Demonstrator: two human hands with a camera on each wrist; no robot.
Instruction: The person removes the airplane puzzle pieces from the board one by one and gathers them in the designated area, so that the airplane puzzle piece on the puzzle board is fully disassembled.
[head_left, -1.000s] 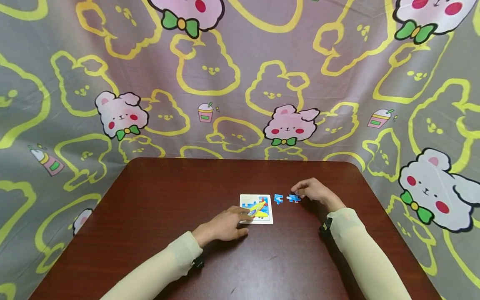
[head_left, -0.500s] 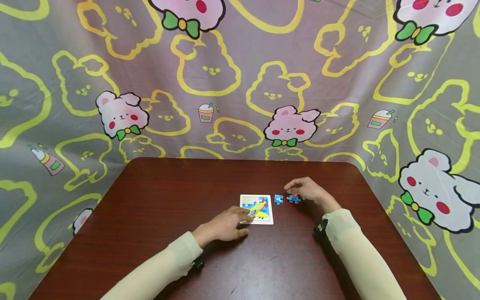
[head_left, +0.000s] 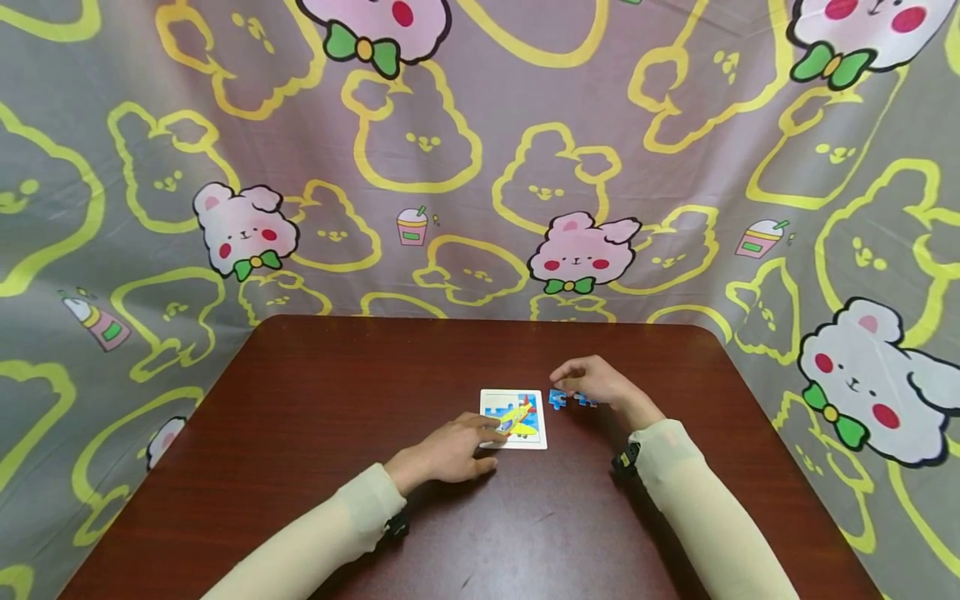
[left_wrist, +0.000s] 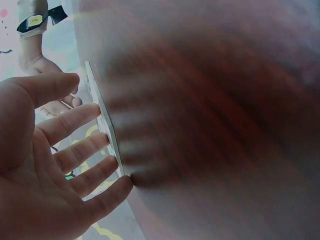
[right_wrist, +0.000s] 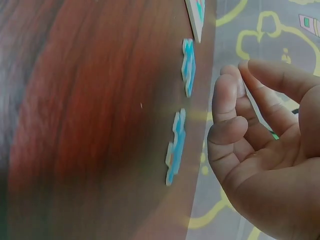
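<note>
A white-framed jigsaw board (head_left: pixel 512 393) with a yellow airplane picture lies mid-table; its thin edge shows in the left wrist view. My left hand (head_left: pixel 446 450) rests on its left side, fingers extended, fingertips at the edge. Two blue puzzle pieces lie right of the board: a nearer one (head_left: pixel 557 402) and a farther one (head_left: pixel 587 402), partly covered by my right hand (head_left: pixel 596 382). That hand hovers over the pieces with its fingers loosely bent, thumb and index tips close. In the right wrist view both pieces lie apart from the fingers, and nothing shows in the hand.
The dark red-brown table (head_left: pixel 337 375) has a patterned cloth (head_left: pixel 465 100) hanging behind it and along both sides. A small black device (head_left: pixel 626 458) is strapped at the right wrist, and a similar device (head_left: pixel 396 525) at the left.
My right hand has moved left, from the farther piece toward the nearer one. The left hand, the board and the pieces have stayed in place.
</note>
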